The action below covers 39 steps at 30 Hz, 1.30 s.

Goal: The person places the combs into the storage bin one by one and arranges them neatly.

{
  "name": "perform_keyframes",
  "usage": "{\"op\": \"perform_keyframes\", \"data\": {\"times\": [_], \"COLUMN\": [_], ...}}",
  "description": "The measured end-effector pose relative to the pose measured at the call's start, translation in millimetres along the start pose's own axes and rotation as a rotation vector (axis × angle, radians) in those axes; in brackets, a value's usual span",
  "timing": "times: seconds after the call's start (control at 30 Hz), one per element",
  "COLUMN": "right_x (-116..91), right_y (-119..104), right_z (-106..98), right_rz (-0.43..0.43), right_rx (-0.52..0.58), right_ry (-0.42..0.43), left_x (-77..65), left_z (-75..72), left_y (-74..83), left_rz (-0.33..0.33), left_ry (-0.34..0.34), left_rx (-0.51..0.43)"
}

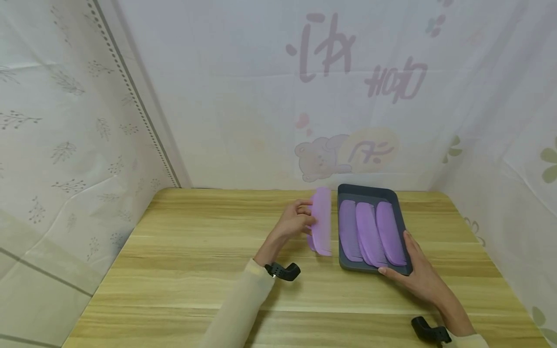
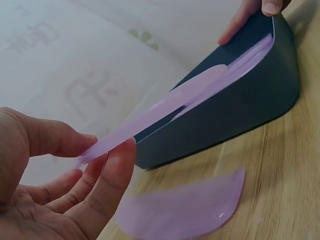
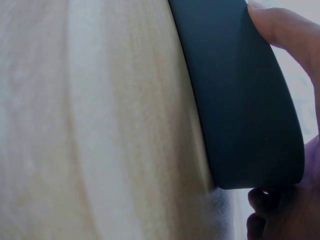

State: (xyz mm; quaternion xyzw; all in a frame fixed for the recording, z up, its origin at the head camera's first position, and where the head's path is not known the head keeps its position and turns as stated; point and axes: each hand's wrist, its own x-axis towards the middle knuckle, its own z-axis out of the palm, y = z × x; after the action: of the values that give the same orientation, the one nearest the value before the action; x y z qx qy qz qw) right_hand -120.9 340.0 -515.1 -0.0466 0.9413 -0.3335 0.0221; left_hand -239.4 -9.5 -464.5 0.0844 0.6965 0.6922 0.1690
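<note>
Between thumb and fingers my left hand (image 1: 293, 220) pinches a light purple comb (image 1: 323, 222), held up off the table just left of the tray. Under it a second purple comb (image 2: 185, 210) lies flat on the wood, mostly covered in the head view. The dark grey tray (image 1: 367, 192) holds several purple combs (image 1: 390, 234) lying lengthwise side by side, some overlapping. At the tray's near right corner my right hand (image 1: 424, 278) grips it, the thumb on the near rim and the fingers along the right side. The right wrist view shows mainly the tray's outer wall (image 3: 240, 100).
The wood-grain table (image 1: 187, 270) reaches back to a printed cloth (image 1: 243, 121). More patterned cloth (image 1: 65, 145) hangs along the left, and another sheet (image 1: 491, 145) along the right. A black wrist strap (image 1: 283, 271) is on the left wrist, another (image 1: 428, 331) on the right.
</note>
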Motion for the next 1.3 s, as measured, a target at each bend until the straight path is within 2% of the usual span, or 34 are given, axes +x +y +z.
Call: {"op": "perform_keyframes", "data": {"times": [0.57, 1.3], "right_x": [-0.6, -0.1], "right_y": [0.6, -0.4], "right_z": [0.4, 0.7], "right_rz": [0.008, 0.001], "right_rx": [-0.006, -0.012], "right_ry": [-0.006, -0.001], "left_x": [16.8, 33.7], "left_z": [25.2, 45.9], "left_y": [3.2, 4.2], "left_rz": [-0.028, -0.048], "left_ry": [-0.019, -0.029], "left_rx": [-0.001, 0.005]}}
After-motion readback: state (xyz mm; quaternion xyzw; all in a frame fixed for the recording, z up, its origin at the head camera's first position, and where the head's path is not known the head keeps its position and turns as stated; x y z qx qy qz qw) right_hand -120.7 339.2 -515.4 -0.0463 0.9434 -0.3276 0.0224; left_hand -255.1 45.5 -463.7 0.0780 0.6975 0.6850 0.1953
